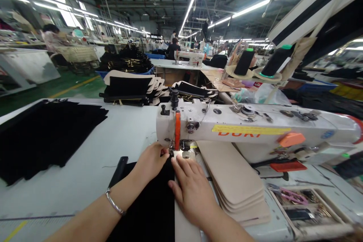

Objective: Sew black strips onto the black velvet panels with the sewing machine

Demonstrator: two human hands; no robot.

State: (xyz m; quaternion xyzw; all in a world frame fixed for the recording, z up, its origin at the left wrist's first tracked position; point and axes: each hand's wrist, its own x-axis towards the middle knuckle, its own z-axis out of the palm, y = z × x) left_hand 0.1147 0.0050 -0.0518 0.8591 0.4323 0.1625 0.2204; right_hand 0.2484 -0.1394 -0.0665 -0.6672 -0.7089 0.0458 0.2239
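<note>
Black fabric under left hand, fingertips together, grip unclear, and flat right hand.

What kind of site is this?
Likely a sewing workshop or factory floor: a sewing machine under the person's hands, thread cones beside it, and a stack of black fabric pieces on the table.

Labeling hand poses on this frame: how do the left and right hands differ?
The left hand has its fingers bent inward; the right hand lies flatter, palm down, by the black fabric's right edge.
The left hand's wrist wears a silver bracelet; the right hand's shows none.
Shared: both are bare and close to the head of the sewing machine.
</note>
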